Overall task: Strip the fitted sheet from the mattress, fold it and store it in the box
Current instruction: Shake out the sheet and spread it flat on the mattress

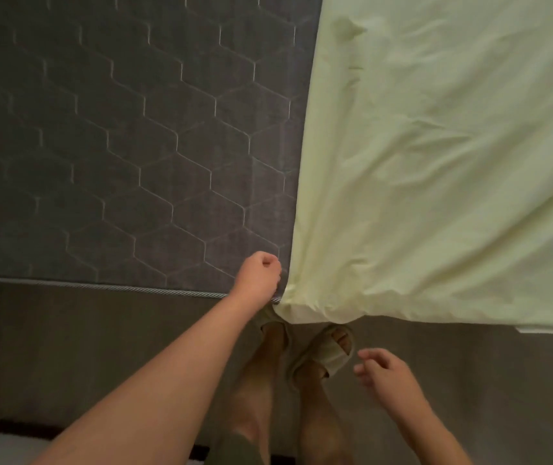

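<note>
Sheet (452, 162): pale yellow, fitted; covers the part of the mattress (117, 146) to the right of the left hand (261, 273). Its free edge runs straight away from that hand, and the cloth is gathered into a bunch touching the hand at the near mattress edge. Radiating creases suggest tension toward the grip.

Mattress: grey, hexagon-quilted, bare on the left of the left hand.

Left hand: fist closed at the sheet's edge, knuckles up, apparently pinching the bunched hem; the contact itself is hidden under the fingers.

Right hand (385, 370): below and to the right of the left, over the floor (100, 347), fingers loosely spread, holding nothing, apart from the sheet.

Box: not in view.

Step in hand, as judged: stripping, roughly half the visible top uncovered. To do it well, bring the right hand up to the hanging hem just right of the left, take a full fistful rather than a fingertip pinch, and draw both hands along the near edge, lifting so the elastic clears the mattress corner instead of dragging. Slippers (328, 350) stand beneath the hem; keep the cloth off them.
</note>
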